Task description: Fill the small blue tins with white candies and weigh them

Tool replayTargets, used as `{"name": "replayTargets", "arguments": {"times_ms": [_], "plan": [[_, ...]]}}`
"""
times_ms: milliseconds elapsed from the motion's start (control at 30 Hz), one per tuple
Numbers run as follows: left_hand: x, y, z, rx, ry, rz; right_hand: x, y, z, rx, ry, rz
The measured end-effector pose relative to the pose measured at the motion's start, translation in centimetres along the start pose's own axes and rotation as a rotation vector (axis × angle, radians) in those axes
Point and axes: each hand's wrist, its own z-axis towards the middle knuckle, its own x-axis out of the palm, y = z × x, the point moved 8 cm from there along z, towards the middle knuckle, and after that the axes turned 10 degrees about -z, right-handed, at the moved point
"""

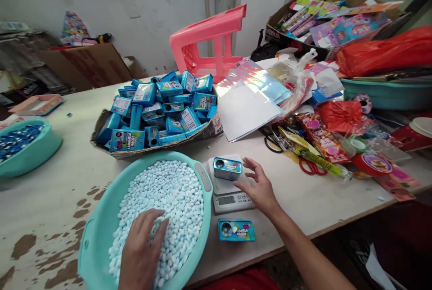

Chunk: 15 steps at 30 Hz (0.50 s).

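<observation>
My left hand (143,247) rests on small pale-blue candies (175,191) in a turquoise basin (92,249). Its fingers are bent and the thumb stands apart, with candies showing in the gap. My right hand (258,186) is open, fingers spread, just right of a blue candy tin (227,169) with a round hole in its top. That tin sits on the plate of a white digital scale (232,202), whose display reading is too blurred to tell. On the table in front of the scale lies another blue tin (236,230), a candy on its top beside the hole.
Behind the basin, a cardboard tray (153,150) is heaped with blue tins. At left stands a turquoise tub (50,143) of blue wrapped pieces. White sheets (246,110), red-handled scissors (312,167) and packaging lie to the right. A pink plastic stool (205,33) leans behind.
</observation>
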Motion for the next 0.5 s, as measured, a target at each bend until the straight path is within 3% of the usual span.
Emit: {"name": "replayTargets", "arguments": {"times_ms": [100,200,300,400,500], "plan": [[-0.4,-0.1,-0.2,-0.019,-0.033,-0.016,1.5,2.5,1.5,-0.084,0.104,-0.021],[-1.7,-1.0,-0.5,-0.015,-0.12,-0.027,0.0,5.1,1.7,-0.087,0.022,-0.017],[-3.3,-3.9,-0.1,0.03,-0.173,-0.127,-0.9,9.7,0.0,-0.165,0.008,-0.028],[-3.9,-8.4,1.0,0.159,-0.068,-0.263,1.8,15.2,-3.5,-0.355,0.275,-0.002],[-4.0,-10.9,1.6,0.186,0.098,-0.304,3.8,17.7,-6.1,-0.431,0.421,0.055]]}}
